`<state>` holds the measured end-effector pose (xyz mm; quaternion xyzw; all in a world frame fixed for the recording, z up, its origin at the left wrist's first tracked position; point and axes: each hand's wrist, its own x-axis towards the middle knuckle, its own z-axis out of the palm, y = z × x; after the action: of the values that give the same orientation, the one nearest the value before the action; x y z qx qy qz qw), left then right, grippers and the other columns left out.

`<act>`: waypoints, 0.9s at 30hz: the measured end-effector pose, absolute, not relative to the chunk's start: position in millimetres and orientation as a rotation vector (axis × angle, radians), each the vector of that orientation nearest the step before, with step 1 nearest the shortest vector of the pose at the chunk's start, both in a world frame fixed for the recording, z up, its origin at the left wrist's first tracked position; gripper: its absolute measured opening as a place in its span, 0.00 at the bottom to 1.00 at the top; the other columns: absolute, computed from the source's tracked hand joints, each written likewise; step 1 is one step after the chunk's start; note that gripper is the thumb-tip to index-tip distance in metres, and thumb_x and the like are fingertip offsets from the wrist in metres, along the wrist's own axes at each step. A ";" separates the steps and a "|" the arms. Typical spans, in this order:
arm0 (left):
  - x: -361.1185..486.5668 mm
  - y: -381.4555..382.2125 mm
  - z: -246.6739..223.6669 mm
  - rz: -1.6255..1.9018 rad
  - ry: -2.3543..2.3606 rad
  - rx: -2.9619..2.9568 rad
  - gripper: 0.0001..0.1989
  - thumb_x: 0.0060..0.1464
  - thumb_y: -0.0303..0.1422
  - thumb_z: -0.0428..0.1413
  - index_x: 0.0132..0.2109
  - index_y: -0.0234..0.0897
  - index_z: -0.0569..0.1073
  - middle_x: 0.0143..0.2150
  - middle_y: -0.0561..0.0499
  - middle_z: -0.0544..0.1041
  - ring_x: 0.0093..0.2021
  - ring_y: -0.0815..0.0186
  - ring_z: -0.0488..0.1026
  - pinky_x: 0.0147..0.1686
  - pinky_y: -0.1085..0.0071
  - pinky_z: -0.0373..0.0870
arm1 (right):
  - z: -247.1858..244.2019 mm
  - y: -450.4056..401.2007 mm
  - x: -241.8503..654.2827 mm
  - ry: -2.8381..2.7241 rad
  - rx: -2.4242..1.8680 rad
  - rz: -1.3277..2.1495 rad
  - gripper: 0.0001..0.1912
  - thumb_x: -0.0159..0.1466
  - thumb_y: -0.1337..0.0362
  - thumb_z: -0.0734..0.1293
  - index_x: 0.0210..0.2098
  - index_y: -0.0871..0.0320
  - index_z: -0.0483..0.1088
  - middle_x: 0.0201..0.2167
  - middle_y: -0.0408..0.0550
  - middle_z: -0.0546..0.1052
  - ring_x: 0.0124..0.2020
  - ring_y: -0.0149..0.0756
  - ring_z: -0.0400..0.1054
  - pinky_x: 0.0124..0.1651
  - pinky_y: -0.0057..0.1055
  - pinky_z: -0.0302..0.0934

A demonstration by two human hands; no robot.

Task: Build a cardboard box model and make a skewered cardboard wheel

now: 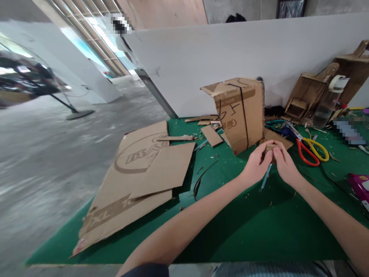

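Note:
My left hand [256, 163] and my right hand [286, 163] meet over the right half of the green table. Both are closed around a small piece of brown cardboard [270, 147], with thumbs side by side on its near face. Most of that piece is hidden by my fingers. Just below the hands a thin light-blue strip [265, 177] shows; whether it touches them I cannot tell. Behind and left of them stands a folded cardboard box [250, 115] with dark lines and handwriting. To the right lie scissors [309, 152] with red and yellow handles.
Large flat cardboard sheets [161, 169] cover the table's left side. Small cardboard scraps [211, 135] lie behind them. At the back right stand a clear bottle [327, 104] and wooden pieces [305, 92]. A purple object [359, 186] sits at the right edge. A white partition [178, 65] borders the back.

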<state>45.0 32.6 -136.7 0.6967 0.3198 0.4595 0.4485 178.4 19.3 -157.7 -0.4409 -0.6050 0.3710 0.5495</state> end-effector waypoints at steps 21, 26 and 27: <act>52.8 28.2 -147.2 1.241 0.863 1.722 0.16 0.65 0.33 0.45 0.56 0.36 0.68 0.56 0.41 0.72 0.57 0.60 0.69 0.61 0.59 0.62 | -160.3 19.3 168.5 -1.477 -1.145 0.625 0.20 0.71 0.51 0.51 0.51 0.54 0.65 0.49 0.54 0.74 0.52 0.40 0.68 0.57 0.42 0.62; 52.5 27.6 -145.5 1.257 0.847 1.663 0.16 0.64 0.32 0.47 0.56 0.37 0.69 0.56 0.43 0.73 0.57 0.60 0.69 0.62 0.59 0.62 | -159.8 19.9 168.5 -1.446 -1.148 0.630 0.20 0.71 0.51 0.52 0.52 0.54 0.65 0.50 0.54 0.74 0.52 0.41 0.68 0.58 0.43 0.62; 52.3 27.9 -144.8 1.254 0.844 1.647 0.17 0.64 0.32 0.47 0.57 0.38 0.69 0.57 0.43 0.73 0.57 0.59 0.69 0.61 0.59 0.62 | -159.5 20.1 169.0 -1.438 -1.134 0.646 0.20 0.71 0.51 0.52 0.52 0.54 0.65 0.50 0.54 0.74 0.53 0.41 0.68 0.58 0.43 0.62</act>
<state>52.3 27.9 -144.8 0.6624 0.3394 0.5044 0.4378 169.0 20.1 -159.5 -0.4821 -0.6113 0.2745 0.5643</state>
